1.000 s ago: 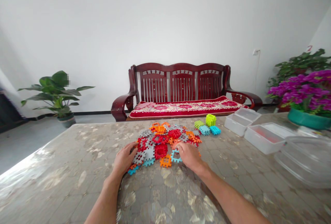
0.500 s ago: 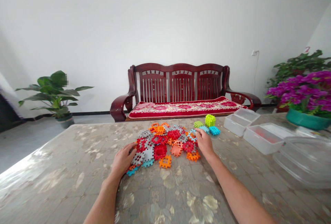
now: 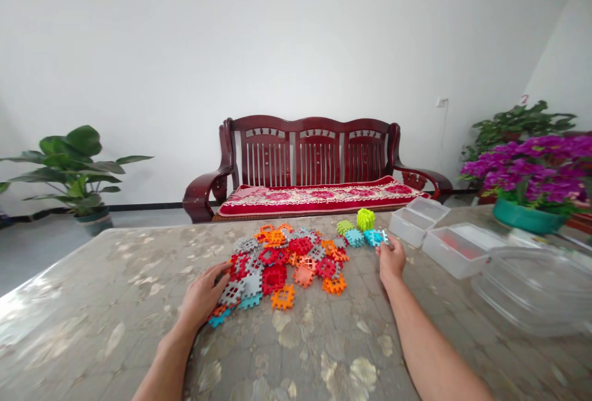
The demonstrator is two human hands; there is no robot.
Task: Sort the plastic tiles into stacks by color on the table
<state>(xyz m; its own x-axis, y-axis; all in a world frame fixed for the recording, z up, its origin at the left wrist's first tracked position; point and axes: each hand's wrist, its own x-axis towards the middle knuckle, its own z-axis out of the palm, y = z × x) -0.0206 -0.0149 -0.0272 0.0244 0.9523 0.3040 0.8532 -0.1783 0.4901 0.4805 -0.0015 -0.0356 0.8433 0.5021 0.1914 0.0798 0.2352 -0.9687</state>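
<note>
Red, orange, grey and blue notched plastic tiles lie in a loose pile [image 3: 274, 279] on the table. My left hand [image 3: 203, 295] rests against the pile's left edge, its fingers apart and touching the tiles, holding none. Right of the pile, my right hand [image 3: 392, 258] pinches a light blue tile [image 3: 382, 237] over the small blue stack. Beside that stack are a pale blue tile group [image 3: 354, 238], a green tile group [image 3: 345, 227] and a bright yellow-green cluster [image 3: 365, 219].
Clear plastic boxes [image 3: 456, 252] stand on the right, one with reddish pieces inside. Clear lids or trays [image 3: 531, 290] lie nearer. Purple flowers in a teal pot [image 3: 527, 216] stand behind them. A wooden bench [image 3: 317, 157] is beyond the table [image 3: 139, 277].
My right hand has moved right from the pile's edge to the blue stack, carrying the light blue tile. My left hand stays at the pile. The view has shifted slightly.
</note>
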